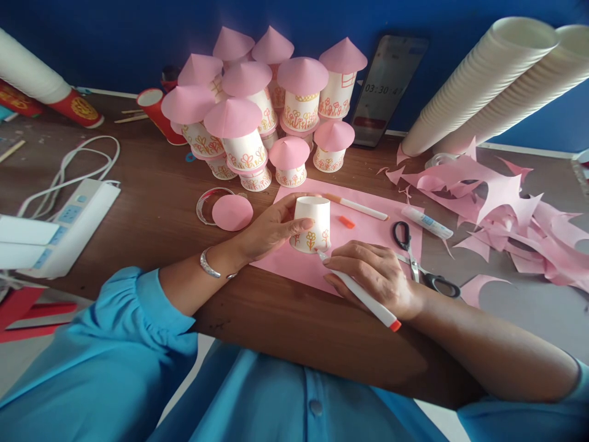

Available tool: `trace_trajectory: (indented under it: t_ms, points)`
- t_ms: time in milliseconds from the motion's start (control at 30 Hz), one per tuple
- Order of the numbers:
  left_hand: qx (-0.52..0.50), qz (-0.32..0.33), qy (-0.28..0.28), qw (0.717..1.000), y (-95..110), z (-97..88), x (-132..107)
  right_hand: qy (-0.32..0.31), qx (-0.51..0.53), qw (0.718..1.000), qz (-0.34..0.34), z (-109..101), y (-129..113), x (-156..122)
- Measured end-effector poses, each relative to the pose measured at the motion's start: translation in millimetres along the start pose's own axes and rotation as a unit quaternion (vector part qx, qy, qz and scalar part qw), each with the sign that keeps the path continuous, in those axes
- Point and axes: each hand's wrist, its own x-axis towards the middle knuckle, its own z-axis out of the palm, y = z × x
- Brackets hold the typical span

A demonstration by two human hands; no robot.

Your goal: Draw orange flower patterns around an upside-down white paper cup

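Observation:
My left hand [278, 228] is closed around the left side of a white paper cup [317, 216], thumb across its front. Orange and yellow flowers are drawn along the cup's lower edge. My right hand [375, 270] grips a white marker [363, 296] with an orange end, its tip at the cup's lower right edge. Beneath both lies a sheet of pink paper [299, 268]. On that sheet rest an orange marker cap [346, 221] and another capped marker [363, 207]. Black-handled scissors [413, 264] lie just beyond my right hand.
Behind stand several decorated cups with pink cone roofs [234, 118]. A phone [386, 92] leans on the blue wall beside tall cup stacks [478, 80]. Pink paper scraps [501, 190] and a glue tube [427, 222] lie right; a pink disc [232, 213] and power strip [71, 227] left.

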Motion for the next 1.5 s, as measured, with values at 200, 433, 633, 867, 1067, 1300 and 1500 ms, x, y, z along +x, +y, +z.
trace_trajectory:
  t_ms: [200,433,633,867,1067,1300,1500]
  points:
    - [0.0,-0.011,0.013,1.0,0.9,-0.3,-1.0,-0.003,0.0,1.0,0.0,1.6,0.3,-0.5]
    - [-0.007,-0.012,0.004,1.0,-1.0,-0.7,-0.1,-0.016,0.008,1.0,-0.011,-2.2,-2.9,4.7]
    - [-0.011,-0.015,0.005,1.0,-0.8,-0.5,0.3,0.0,-0.007,1.0,-0.003,-4.7,-2.8,3.3]
    - [-0.006,-0.017,0.013,1.0,-0.3,-1.5,-1.0,0.001,-0.021,1.0,-0.002,-3.3,0.4,0.8]
    - [-0.008,-0.018,0.013,1.0,0.0,-1.1,-0.7,-0.006,-0.015,1.0,0.001,-2.4,-1.7,1.4]
    - [-0.025,-0.022,0.014,0.999,-1.0,-2.0,-0.3,0.002,-0.016,1.0,-0.01,-6.5,-2.6,4.3]
    - [-0.032,-0.029,0.013,0.999,-1.8,-3.4,-0.6,-0.001,-0.033,0.999,-0.005,-6.9,0.5,3.7]
